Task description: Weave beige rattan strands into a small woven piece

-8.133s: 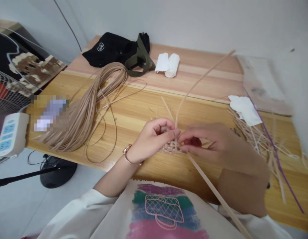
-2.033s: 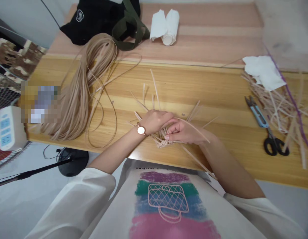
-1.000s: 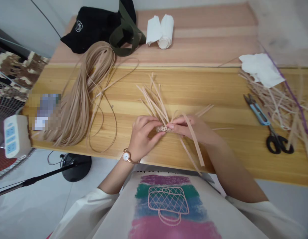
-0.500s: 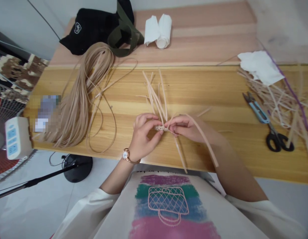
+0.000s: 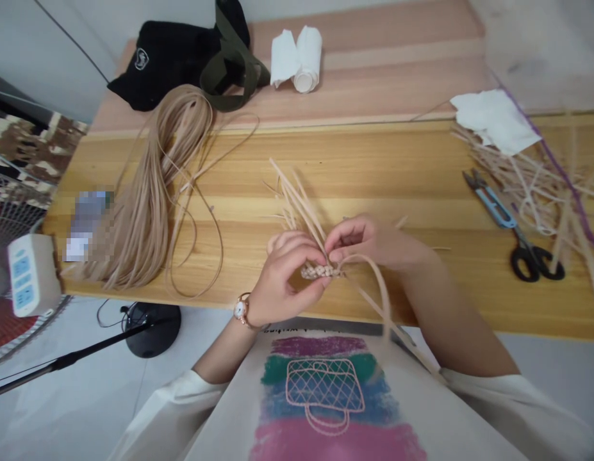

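Observation:
A small woven piece (image 5: 316, 273) of beige flat strips is pinched between the thumb and fingers of my left hand (image 5: 291, 272), close to the table's front edge. Loose strip ends (image 5: 301, 198) fan out from it toward the back. My right hand (image 5: 359, 240) is at the weave's right end, its thumb and fingertips closed on a strip beside the left fingertips. One long strip (image 5: 380, 282) arcs from the weave under my right hand and hangs past the table's front edge. The right fingers are partly blurred.
A thick hank of beige strips (image 5: 157, 186) lies left. Black-handled scissors (image 5: 530, 256) with blue thread snips (image 5: 496, 205) lie right, near scattered strips (image 5: 522, 173) and white tissue (image 5: 496, 121). A tissue roll (image 5: 306, 61) and black bag (image 5: 176, 61) are at the back.
Both hands and the weave have come nearer to me. My right hand has shifted to the upright strips, and the long strip now curves down in front of it.

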Available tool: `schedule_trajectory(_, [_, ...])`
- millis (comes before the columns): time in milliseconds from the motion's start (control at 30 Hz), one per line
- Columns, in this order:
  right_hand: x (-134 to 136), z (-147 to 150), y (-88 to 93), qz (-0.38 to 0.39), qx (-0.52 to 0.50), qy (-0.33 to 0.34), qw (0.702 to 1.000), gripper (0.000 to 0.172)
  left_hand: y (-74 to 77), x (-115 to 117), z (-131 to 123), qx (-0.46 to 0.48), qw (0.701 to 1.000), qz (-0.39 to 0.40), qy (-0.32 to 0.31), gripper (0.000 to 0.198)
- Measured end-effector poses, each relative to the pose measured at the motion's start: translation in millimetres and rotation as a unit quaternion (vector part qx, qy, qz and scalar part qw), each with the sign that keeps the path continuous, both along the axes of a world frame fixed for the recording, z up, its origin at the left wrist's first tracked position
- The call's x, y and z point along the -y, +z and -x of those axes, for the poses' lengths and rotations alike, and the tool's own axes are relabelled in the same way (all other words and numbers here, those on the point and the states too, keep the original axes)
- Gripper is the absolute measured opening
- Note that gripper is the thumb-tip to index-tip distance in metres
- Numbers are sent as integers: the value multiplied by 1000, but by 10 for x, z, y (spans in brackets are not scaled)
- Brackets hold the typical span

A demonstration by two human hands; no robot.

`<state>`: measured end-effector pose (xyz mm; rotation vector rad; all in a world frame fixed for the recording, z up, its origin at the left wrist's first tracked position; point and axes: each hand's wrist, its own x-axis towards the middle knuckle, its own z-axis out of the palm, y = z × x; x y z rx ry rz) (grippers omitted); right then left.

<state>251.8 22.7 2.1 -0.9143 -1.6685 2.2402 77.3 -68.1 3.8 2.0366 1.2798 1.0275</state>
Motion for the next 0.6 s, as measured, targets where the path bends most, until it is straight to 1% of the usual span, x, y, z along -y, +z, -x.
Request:
schedule_trajectory(167, [23,35,5,34,-22,-17,999,23,51,15,-29,8,1000,-2,0,14])
schedule_trajectory(333, [18,40,38,47,-48,-6,998,23,113,27,-34,12,1000,-5,21,18])
schedule_trajectory(400, [17,37,30,35,-58,-6,998,21,139,28,-33,-2,1000,-4,9,15])
schedule_trajectory(533, [27,19,-7,-9,-69,-41,997,18,173,22,-49,-18,1000,4,-19,8])
schedule_trajectory(600, [31,14,-12,-25,-75,-48,996,18,171,13,-60,-18,999,8,-32,8])
